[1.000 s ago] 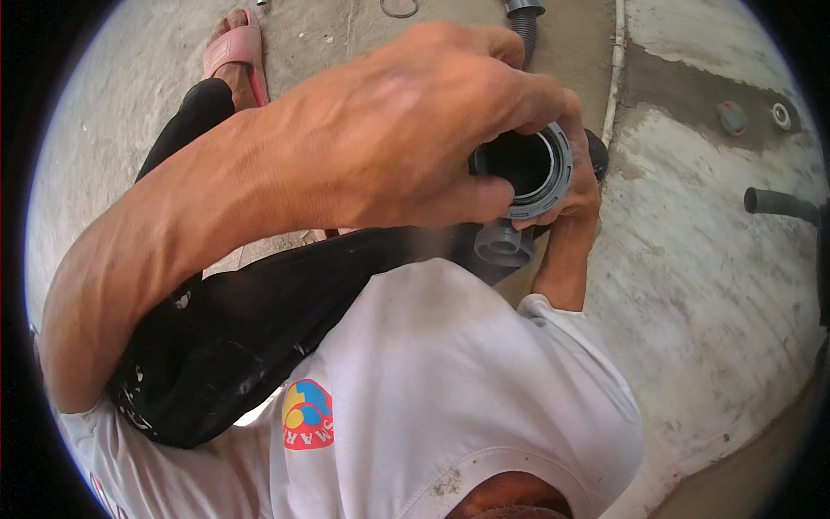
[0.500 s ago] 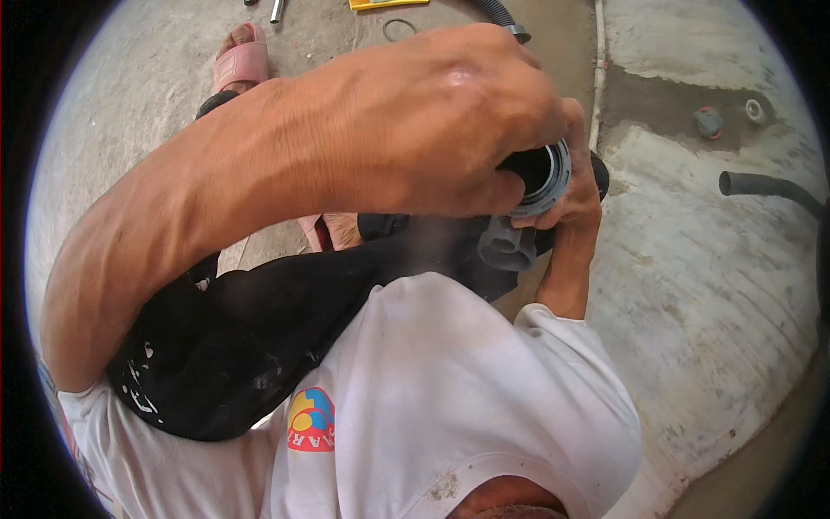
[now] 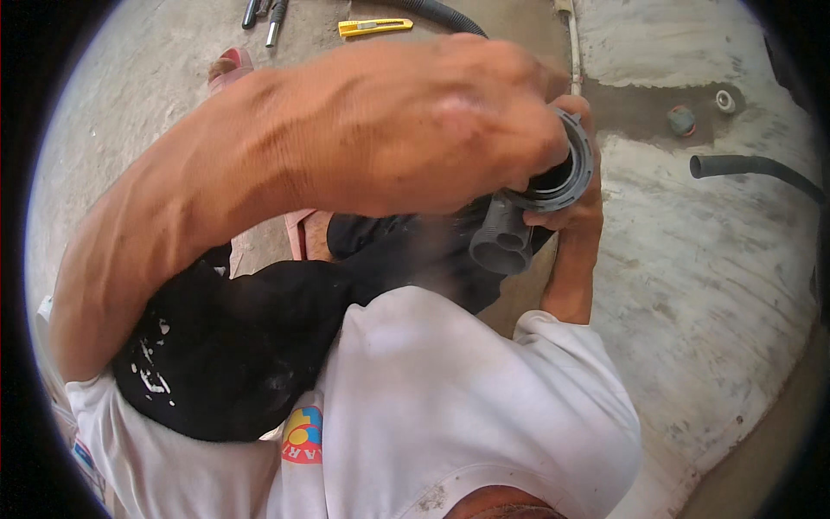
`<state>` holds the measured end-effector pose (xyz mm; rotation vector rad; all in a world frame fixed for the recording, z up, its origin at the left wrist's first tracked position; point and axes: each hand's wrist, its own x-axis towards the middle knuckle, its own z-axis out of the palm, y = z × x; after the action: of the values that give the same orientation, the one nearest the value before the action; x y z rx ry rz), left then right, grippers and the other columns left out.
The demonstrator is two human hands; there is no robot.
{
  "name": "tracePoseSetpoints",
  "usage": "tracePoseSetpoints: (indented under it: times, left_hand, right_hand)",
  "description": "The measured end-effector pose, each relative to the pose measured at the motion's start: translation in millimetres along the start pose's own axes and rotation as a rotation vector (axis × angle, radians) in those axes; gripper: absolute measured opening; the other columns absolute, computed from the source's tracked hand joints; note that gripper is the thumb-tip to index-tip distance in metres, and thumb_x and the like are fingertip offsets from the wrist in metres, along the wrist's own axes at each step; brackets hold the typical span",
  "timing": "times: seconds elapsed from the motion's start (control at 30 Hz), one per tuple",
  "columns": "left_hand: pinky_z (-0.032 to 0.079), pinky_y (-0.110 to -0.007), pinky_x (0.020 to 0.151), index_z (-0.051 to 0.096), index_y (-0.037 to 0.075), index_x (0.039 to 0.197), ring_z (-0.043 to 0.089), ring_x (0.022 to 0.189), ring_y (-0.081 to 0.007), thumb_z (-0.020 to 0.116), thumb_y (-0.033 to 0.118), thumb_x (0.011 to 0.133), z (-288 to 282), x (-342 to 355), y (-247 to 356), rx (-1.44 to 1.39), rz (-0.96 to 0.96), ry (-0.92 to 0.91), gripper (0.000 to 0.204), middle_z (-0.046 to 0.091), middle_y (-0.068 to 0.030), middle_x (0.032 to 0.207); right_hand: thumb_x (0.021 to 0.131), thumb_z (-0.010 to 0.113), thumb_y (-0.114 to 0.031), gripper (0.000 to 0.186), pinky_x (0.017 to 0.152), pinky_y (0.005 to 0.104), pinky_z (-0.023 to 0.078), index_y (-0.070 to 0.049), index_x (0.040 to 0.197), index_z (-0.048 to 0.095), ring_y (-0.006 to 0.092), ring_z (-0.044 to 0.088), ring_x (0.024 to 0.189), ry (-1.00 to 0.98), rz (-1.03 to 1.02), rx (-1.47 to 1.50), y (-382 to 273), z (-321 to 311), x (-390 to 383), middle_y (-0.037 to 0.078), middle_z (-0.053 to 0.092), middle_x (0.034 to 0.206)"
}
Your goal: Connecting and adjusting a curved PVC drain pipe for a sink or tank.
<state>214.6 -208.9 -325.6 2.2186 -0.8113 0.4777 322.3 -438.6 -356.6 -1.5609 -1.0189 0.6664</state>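
Note:
My left hand (image 3: pixel 467 125) arches over a grey plastic pipe fitting (image 3: pixel 562 197), its fingers curled at the round, dark opening inside a ridged ring; the fingertips are partly hidden. From the right side my right hand (image 3: pixel 584 212) grips the same fitting, mostly hidden behind it. A threaded branch with an open round end (image 3: pixel 500 253) hangs from the fitting toward my lap, over my black trousers (image 3: pixel 225 346).
A yellow utility knife (image 3: pixel 374 27), dark-and-silver rods (image 3: pixel 273 31) and black corrugated hose (image 3: pixel 437 12) lie beyond. A thin white pipe (image 3: pixel 575 52) borders a pale slab (image 3: pixel 692 303) bearing a bent grey pipe (image 3: pixel 735 165), white ring (image 3: pixel 725 102) and small grey piece (image 3: pixel 682 121).
Both hands and the fitting have shifted slightly right, and the branch shows more from the side. The knife and rods have come into view as the camera's view moved.

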Motion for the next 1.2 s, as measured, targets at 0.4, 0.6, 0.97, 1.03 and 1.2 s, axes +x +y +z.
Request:
tracePoseSetpoints:
  times: [0.4, 0.6, 0.97, 1.03, 1.2]
  left_hand:
    - [0.049, -0.035, 0.097, 0.057, -0.004, 0.122, 0.061, 0.108, -0.0197, 0.072, 0.021, 0.089, 12.0, -8.0, -12.7, -1.067, -0.585, 0.014, 0.044, 0.064, -0.0112, 0.111]
    - [0.049, -0.032, 0.095, 0.058, -0.003, 0.121, 0.062, 0.106, -0.0169, 0.067, 0.013, 0.09, 16.7, -3.2, -19.7, -1.028, -0.609, -0.048, 0.036, 0.066, -0.0114, 0.11]
    - [0.053, -0.034, 0.073, 0.066, -0.008, 0.107, 0.069, 0.078, -0.0216, 0.058, 0.013, 0.078, 5.9, 4.6, -8.9, -0.799, -0.662, -0.041, 0.036, 0.072, -0.0168, 0.086]
    - [0.053, -0.034, 0.072, 0.066, -0.007, 0.105, 0.069, 0.077, -0.022, 0.058, 0.012, 0.077, 0.8, 11.0, -3.7, -0.75, -0.693, -0.063, 0.035, 0.072, -0.0168, 0.083]
    - [0.047, -0.03, 0.066, 0.067, 0.001, 0.102, 0.064, 0.079, -0.0149, 0.056, 0.014, 0.079, 5.3, 8.4, -12.2, -0.723, -0.685, -0.052, 0.029, 0.07, -0.007, 0.084]
  right_hand:
    - [0.049, 0.072, -0.08, 0.125, 0.085, 0.033, 0.052, -0.003, 0.139, 0.033, 0.0198, 0.063, 0.094, 0.432, -0.093, -0.342, 3.8, 23.1, -9.2, 0.006, 0.06, 0.111]
    - [0.048, 0.069, -0.083, 0.13, 0.094, 0.0347, 0.047, -0.005, 0.143, 0.028, 0.0186, 0.061, 0.099, 0.567, -0.128, -0.458, 25.4, 29.3, -15.0, 0.007, 0.057, 0.116]
    - [0.055, 0.097, -0.03, 0.099, 0.092, 0.0336, 0.048, -0.004, 0.133, 0.043, 0.0181, 0.06, 0.101, 0.435, -0.193, -0.639, 35.5, 23.6, -18.4, 0.005, 0.059, 0.114]
    - [0.052, 0.098, -0.031, 0.099, 0.091, 0.0334, 0.048, -0.004, 0.131, 0.044, 0.0178, 0.06, 0.101, 0.446, -0.156, -0.48, 31.5, 28.4, -19.8, 0.005, 0.059, 0.113]
    - [0.06, 0.092, -0.008, 0.083, 0.088, 0.032, 0.051, -0.004, 0.129, 0.047, 0.0187, 0.062, 0.1, 0.359, -0.237, -0.418, 23.4, 26.4, -9.6, 0.009, 0.06, 0.115]
